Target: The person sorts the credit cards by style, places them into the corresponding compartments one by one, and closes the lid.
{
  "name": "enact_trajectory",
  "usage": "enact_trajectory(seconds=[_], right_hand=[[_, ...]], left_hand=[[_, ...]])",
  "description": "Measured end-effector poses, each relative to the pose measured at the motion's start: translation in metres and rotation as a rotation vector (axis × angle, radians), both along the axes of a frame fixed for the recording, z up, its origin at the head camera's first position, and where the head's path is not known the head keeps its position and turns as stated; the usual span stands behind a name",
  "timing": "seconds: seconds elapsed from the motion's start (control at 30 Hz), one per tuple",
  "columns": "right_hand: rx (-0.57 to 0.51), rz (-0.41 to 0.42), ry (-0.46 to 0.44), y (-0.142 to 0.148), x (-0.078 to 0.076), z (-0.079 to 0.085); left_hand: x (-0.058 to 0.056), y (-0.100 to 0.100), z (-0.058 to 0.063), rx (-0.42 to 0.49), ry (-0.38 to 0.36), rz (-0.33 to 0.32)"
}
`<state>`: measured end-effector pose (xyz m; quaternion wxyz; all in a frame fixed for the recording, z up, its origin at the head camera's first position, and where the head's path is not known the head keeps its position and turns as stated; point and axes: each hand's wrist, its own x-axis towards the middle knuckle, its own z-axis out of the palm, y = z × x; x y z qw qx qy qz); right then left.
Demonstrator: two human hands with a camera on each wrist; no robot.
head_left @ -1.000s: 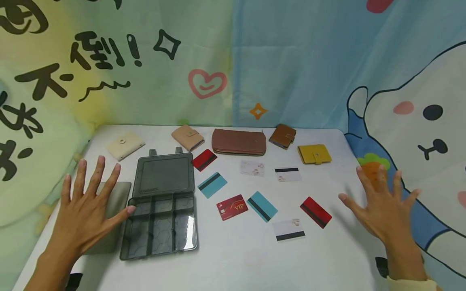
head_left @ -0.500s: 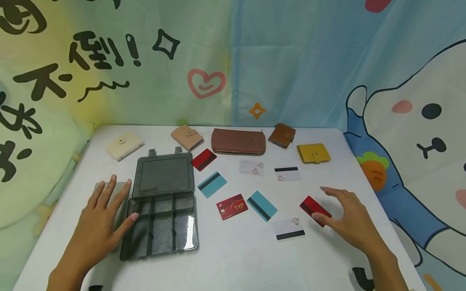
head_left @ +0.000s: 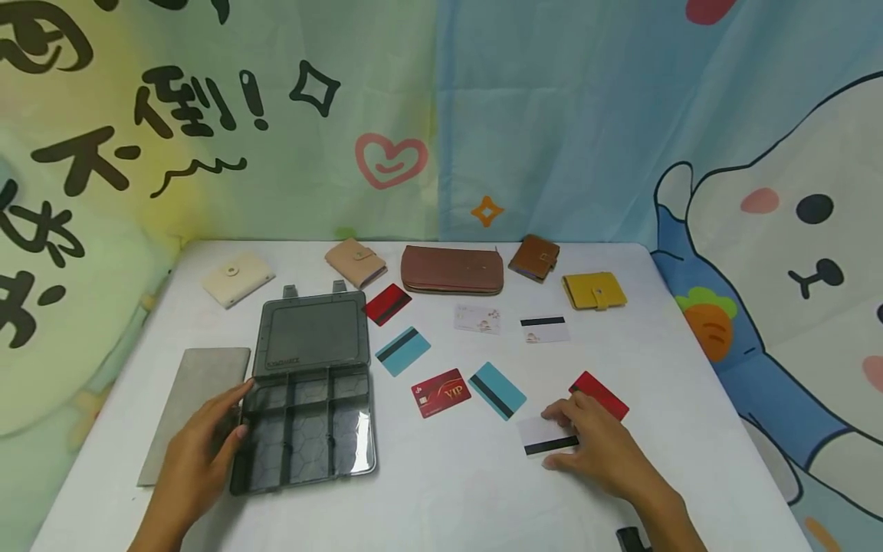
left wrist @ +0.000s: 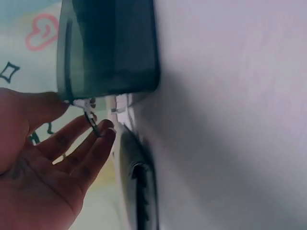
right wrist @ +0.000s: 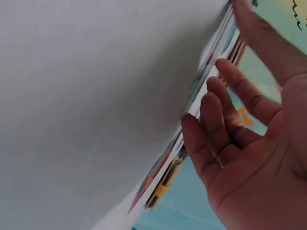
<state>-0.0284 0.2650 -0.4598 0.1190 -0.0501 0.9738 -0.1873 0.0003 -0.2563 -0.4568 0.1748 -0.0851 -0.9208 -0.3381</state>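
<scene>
In the head view my left hand (head_left: pixel 196 452) is at the left side of a dark see-through compartment box (head_left: pixel 310 425) with its lid swung back. The left wrist view has the thumb by the edge of the box (left wrist: pixel 110 52), with the other fingers loosely bent below. My right hand (head_left: pixel 596 445) is over the right end of a white card with a black stripe (head_left: pixel 538 433). Thumb and fingers are spread at its two long sides; the card looks flat on the table. Partly behind that hand lies a red card (head_left: pixel 603 395). In the right wrist view the fingertips are at table level.
A grey flat panel (head_left: pixel 200 391) lies left of the box. Several more cards, like the red VIP card (head_left: pixel 441 393) and blue card (head_left: pixel 497 389), are scattered mid-table. Along the back stand a brown long wallet (head_left: pixel 451 270), a yellow wallet (head_left: pixel 595 291) and other small wallets.
My right hand has moved left and down from the right side, past the red card to the white card. My left hand has lowered from above the grey panel to the box's left edge.
</scene>
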Motion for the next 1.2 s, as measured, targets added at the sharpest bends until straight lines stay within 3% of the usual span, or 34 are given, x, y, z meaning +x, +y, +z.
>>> enact_trajectory(seconds=[0.17, 0.33, 0.43, 0.63, 0.9, 1.07, 1.2], right_hand=[[0.025, 0.016, 0.022, -0.007, -0.002, -0.001], [-0.024, 0.013, 0.007, -0.014, 0.000, 0.003], [-0.108, 0.026, -0.013, -0.022, 0.002, 0.008], [-0.363, 0.138, -0.053, -0.045, 0.001, 0.020], [-0.696, 0.257, -0.181, -0.110, -0.002, 0.025], [-0.811, 0.238, -0.224, -0.155, -0.008, 0.015], [-0.851, 0.206, -0.198, -0.186, -0.016, 0.012]], left_hand=[[0.003, 0.003, -0.004, 0.063, -0.021, 0.075], [0.003, 0.003, -0.006, 0.059, -0.032, 0.096], [0.002, 0.002, -0.008, 0.045, -0.040, 0.105], [0.005, 0.003, -0.010, -0.002, -0.066, 0.140], [0.004, 0.007, -0.008, -0.005, -0.050, 0.152], [0.003, 0.009, -0.008, -0.022, -0.076, 0.156], [0.003, 0.010, -0.007, -0.031, -0.084, 0.158]])
